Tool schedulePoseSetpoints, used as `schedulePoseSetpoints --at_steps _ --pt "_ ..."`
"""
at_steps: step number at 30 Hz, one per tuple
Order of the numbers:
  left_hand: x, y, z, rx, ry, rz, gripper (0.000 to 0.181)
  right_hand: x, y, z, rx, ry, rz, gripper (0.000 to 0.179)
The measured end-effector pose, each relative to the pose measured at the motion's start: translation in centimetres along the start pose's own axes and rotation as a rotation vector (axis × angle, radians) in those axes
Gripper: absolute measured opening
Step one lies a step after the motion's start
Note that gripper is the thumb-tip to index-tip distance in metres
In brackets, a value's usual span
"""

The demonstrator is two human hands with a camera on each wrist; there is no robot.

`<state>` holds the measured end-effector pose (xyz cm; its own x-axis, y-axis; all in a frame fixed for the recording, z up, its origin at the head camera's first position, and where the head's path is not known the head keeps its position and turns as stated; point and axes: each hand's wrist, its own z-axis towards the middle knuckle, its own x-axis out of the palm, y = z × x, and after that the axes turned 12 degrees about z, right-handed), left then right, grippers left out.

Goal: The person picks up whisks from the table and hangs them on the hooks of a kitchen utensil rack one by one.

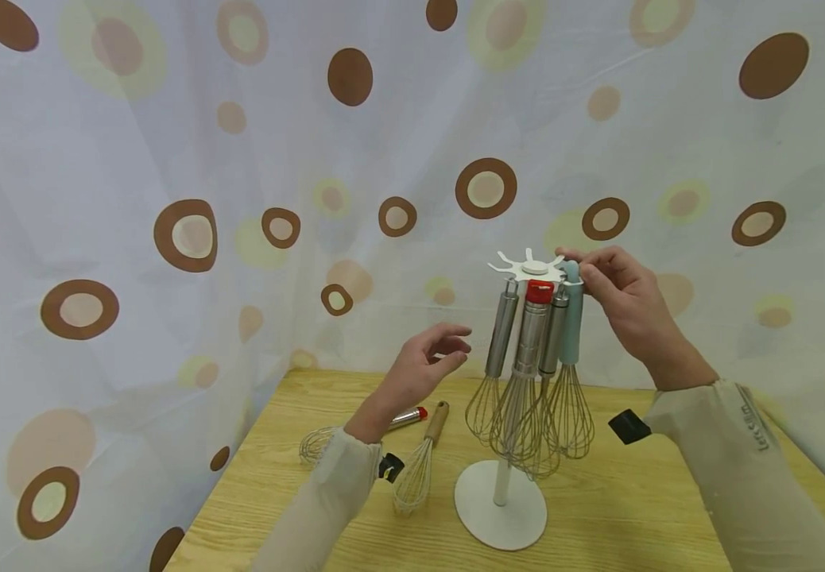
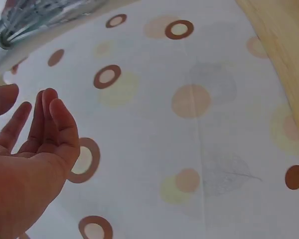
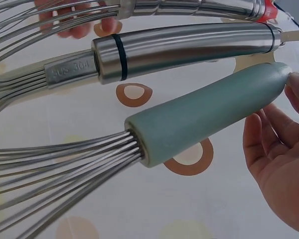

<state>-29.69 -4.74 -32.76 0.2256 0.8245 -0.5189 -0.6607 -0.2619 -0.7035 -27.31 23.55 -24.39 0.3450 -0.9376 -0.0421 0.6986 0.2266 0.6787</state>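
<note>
My right hand (image 1: 623, 298) pinches the top end of a whisk with a pale teal handle (image 1: 571, 318), at an arm of a white rotating-style rack (image 1: 501, 508). In the right wrist view the thumb meets the tip of the teal handle (image 3: 204, 114), with fingers bent beneath it. Beside it hang several steel-handled whisks, one with a red cap (image 1: 540, 291); another steel handle (image 3: 189, 47) lies close to the teal one. My left hand (image 1: 423, 365) hovers left of the rack, fingers loosely bent and holding nothing. The left wrist view shows that hand (image 2: 40, 144) in front of the patterned cloth.
On the wooden table (image 1: 255, 492) lie a whisk with a wooden handle (image 1: 437, 423) and a steel whisk with a red end (image 1: 405, 418), partly hidden behind the left forearm. A dotted white curtain (image 1: 398, 143) stands behind the table and along its left side.
</note>
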Motion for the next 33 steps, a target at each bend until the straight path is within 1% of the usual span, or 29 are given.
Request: schedulePoseSetpoints --at_steps 7,9,11,13,15,21,28,33 --pt "-0.2 4.3 -1.0 -0.246 0.132 0.099 0.035 -0.5 0.0 0.1 0.007 0.02 0.045 0.011" --pt "-0.1 5.5 -1.2 -0.299 0.179 0.117 0.037 -0.5 0.0 0.1 0.011 0.025 0.063 0.011" --pt "0.1 6.7 -1.5 -0.338 0.227 0.134 0.039 -0.6 0.0 0.2 0.018 0.029 0.077 0.011" --pt "0.3 7.7 -1.8 -0.366 0.27 0.148 0.042 -0.6 0.1 0.2 0.025 0.031 0.082 0.011" --pt "0.6 8.7 -2.1 -0.38 0.306 0.171 0.044 -0.6 0.2 0.3 0.031 0.034 0.091 0.012" --pt "1.3 10.8 -2.7 -0.414 0.374 0.243 0.046 -0.4 0.2 0.4 0.042 0.036 0.112 0.013" --pt "2.3 13.0 -3.0 -0.476 0.419 0.308 0.05 0.0 0.1 0.3 0.056 0.02 0.143 0.012" --pt "2.9 14.1 -2.9 -0.507 0.448 0.347 0.054 0.0 0.0 0.2 0.052 0.005 0.149 0.012"
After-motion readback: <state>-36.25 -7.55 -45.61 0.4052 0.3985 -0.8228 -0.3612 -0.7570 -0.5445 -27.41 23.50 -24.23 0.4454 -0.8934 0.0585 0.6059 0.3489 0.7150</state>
